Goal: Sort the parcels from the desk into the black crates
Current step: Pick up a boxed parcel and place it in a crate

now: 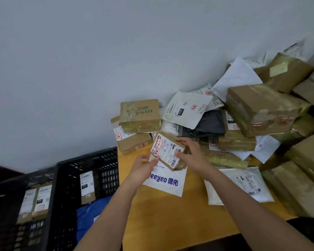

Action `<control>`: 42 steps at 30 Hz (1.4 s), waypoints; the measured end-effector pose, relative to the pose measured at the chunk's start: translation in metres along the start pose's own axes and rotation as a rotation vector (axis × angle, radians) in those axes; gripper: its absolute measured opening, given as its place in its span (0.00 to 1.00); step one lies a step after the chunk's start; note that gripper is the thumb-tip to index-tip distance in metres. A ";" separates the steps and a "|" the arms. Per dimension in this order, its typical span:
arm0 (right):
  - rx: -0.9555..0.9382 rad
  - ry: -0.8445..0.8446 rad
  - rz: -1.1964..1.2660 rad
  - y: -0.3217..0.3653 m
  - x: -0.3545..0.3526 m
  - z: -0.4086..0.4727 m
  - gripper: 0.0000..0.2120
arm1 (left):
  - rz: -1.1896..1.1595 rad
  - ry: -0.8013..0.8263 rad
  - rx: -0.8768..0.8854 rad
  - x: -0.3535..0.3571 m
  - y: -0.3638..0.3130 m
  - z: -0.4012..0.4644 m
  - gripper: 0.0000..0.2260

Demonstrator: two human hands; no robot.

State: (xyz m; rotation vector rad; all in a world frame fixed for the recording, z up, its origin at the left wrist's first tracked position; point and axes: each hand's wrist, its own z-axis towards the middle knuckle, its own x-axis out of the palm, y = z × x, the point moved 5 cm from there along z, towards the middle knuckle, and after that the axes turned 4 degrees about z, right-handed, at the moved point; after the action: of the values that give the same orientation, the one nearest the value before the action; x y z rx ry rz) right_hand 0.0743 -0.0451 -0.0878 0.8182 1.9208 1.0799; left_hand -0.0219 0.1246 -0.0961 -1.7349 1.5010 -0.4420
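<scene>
Setting: plain pale wall behind an orange-brown wooden desk; two black slatted plastic crates stand just left of the desk edge.
Head view, pile: taped brown cardboard boxes and white plastic mailers heaped against the wall at right, several overlapping; one box printed HYNA sits on another box.
Crates: near crate holds a labelled carton standing upright and a blue bag; the far-left crate holds two labelled cartons.
Parcel in hand: small brown cardboard parcel with a white shipping label, red-outlined marks and a barcode on the label, tilted, held above a white mailer printed with blue lettering.
Right hand: fingers curled over the parcel's right edge, holding it.
Left hand: fingertips pinch the parcel's lower-left corner, label side up.
Step (judged): reading the label before choosing a crate.
Risk 1: the corner pinch is light; the parcel could slip onto the mailer when one hand lets go.
Risk 2: misreading the tilted label would send it to the wrong crate.
Risk 3: the overlapped pile at right could slide if disturbed.
</scene>
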 end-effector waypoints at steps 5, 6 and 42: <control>-0.013 0.201 0.064 0.043 -0.008 -0.002 0.16 | 0.107 -0.029 0.236 -0.039 -0.036 -0.014 0.43; -0.010 0.249 0.060 0.051 -0.007 -0.003 0.15 | 0.086 0.022 0.226 -0.043 -0.040 -0.018 0.44; 0.012 0.314 0.399 0.065 0.075 -0.031 0.24 | -0.521 0.112 0.114 -0.078 0.015 -0.051 0.22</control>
State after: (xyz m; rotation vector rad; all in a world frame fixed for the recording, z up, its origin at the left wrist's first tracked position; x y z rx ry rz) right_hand 0.0208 0.0313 -0.0426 1.1253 2.0702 1.5112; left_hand -0.0871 0.1818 -0.0572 -2.0274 1.0565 -0.8846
